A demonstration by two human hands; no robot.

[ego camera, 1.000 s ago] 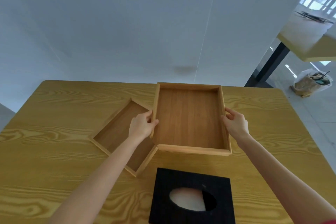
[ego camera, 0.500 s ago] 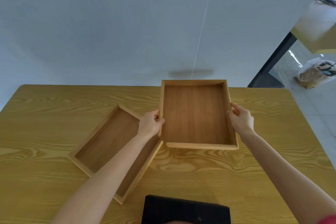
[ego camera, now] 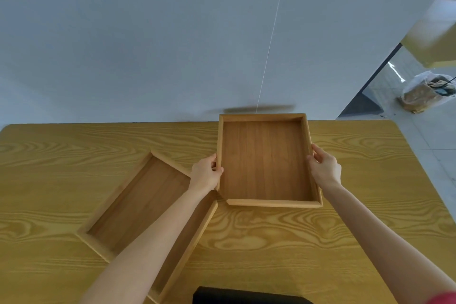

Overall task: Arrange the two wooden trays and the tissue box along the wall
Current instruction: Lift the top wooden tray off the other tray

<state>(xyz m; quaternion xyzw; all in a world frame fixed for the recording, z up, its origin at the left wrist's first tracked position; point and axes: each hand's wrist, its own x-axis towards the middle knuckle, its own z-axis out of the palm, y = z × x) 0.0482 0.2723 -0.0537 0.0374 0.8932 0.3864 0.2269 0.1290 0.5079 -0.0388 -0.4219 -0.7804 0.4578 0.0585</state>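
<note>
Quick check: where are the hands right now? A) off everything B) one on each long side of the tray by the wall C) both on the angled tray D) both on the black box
B: the left hand and right hand grip opposite long sides of the tray at the wall.

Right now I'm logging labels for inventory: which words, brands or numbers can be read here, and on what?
None can be read.
Two wooden trays, black tissue box, yellow wood-grain table: no print visible.
Plastic bag on the floor: too blurred to tell.
</note>
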